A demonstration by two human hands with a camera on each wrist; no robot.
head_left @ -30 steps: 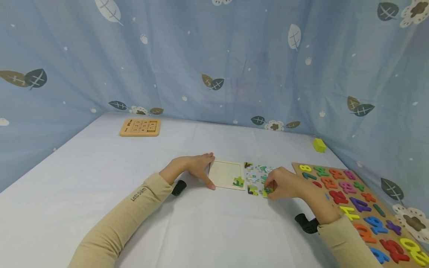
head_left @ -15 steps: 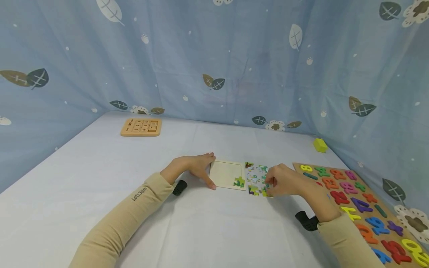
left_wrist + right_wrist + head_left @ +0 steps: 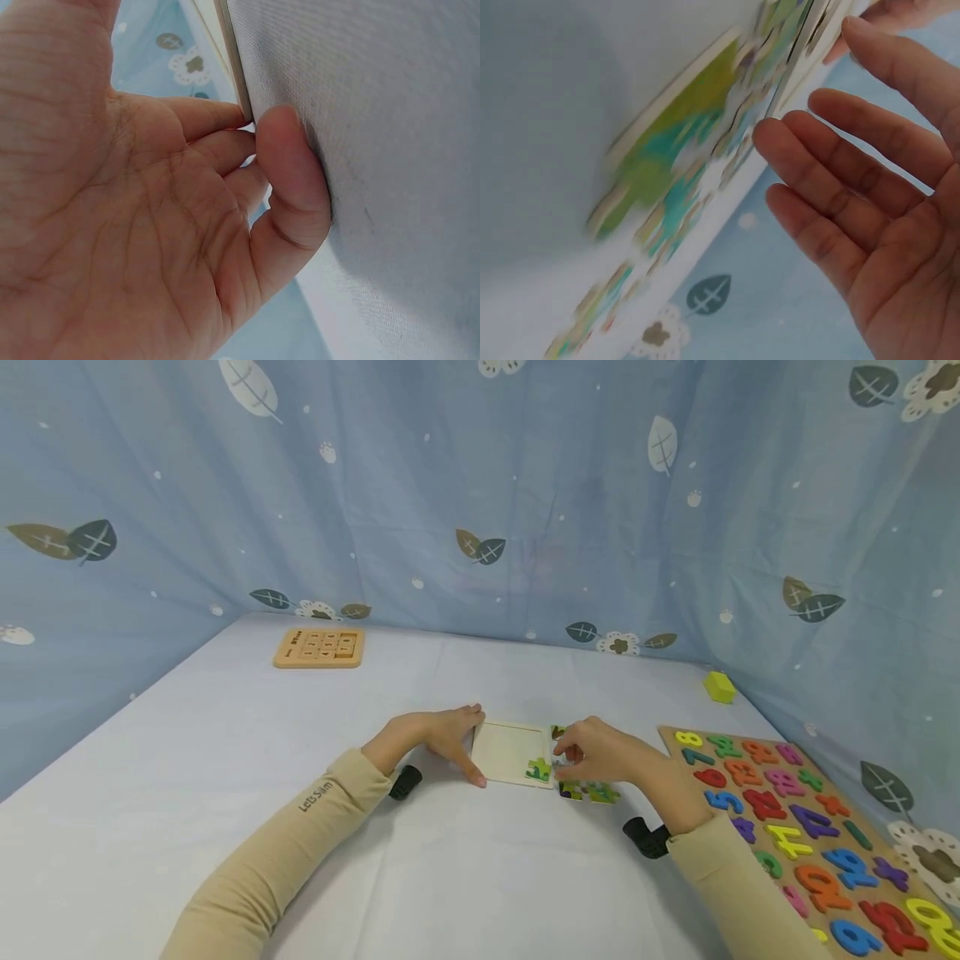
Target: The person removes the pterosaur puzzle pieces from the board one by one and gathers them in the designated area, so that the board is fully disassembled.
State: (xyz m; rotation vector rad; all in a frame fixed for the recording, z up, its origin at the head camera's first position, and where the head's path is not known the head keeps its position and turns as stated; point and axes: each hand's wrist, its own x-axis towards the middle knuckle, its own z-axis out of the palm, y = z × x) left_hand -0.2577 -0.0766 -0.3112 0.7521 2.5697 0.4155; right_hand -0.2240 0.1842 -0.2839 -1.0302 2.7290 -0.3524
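Note:
My left hand (image 3: 447, 737) spans the left side of a square wooden puzzle tray (image 3: 507, 750), thumb by its front corner and fingers by its far corner. In the left wrist view the fingertips are right at the tray's edge, and the thumb (image 3: 289, 154) lies on the cloth. One green jigsaw piece (image 3: 538, 769) sits in the tray's front right corner. My right hand (image 3: 602, 752) hovers over loose jigsaw pieces (image 3: 600, 792) just right of the tray, hiding several. Its fingers (image 3: 821, 169) look relaxed in the right wrist view, with nothing between them and the thumb.
A board of colourful raised numbers (image 3: 757, 752) lies along the right side. At the back left is a wooden sliding number puzzle (image 3: 319, 647). A yellow-green block (image 3: 720, 687) stands at the back right, before the blue patterned curtain (image 3: 420, 485).
My right hand has left the front right loose piece and moved left, closer to the tray. My left hand stays at the tray's left side.

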